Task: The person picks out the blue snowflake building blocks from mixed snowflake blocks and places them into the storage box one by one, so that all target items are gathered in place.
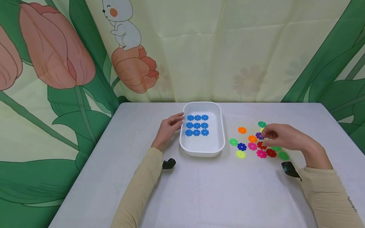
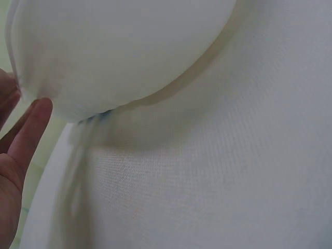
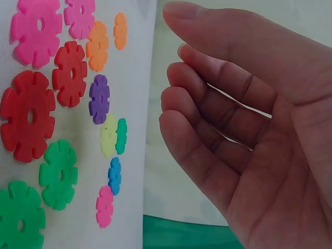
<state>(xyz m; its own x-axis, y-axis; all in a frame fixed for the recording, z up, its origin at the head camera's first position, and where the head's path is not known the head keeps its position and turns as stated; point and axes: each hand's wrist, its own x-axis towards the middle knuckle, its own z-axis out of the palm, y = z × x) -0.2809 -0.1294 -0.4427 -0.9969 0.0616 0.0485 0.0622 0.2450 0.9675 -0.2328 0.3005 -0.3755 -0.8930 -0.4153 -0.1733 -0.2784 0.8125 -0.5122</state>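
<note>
A white plastic tray (image 1: 216,133) stands mid-table, with several blue notched discs (image 1: 197,125) set out in it in three rows of three. My left hand (image 1: 169,129) touches the tray's left side; in the left wrist view its fingertips (image 2: 44,106) lie against the outer wall. To the right of the tray, my right hand (image 1: 286,138) hovers over scattered notched discs in several colours. Its fingers are loosely bent and hold nothing in the right wrist view. Near it lie red (image 3: 28,116), purple (image 3: 99,99) and green discs (image 3: 58,175).
A single blue disc (image 3: 114,176) lies beside a pink one (image 3: 105,206) at the pile's far side. Orange (image 1: 242,130) and yellow discs (image 1: 240,154) sit nearer the tray. A white cloth covers the table (image 1: 222,193); a printed curtain (image 1: 194,57) hangs behind it.
</note>
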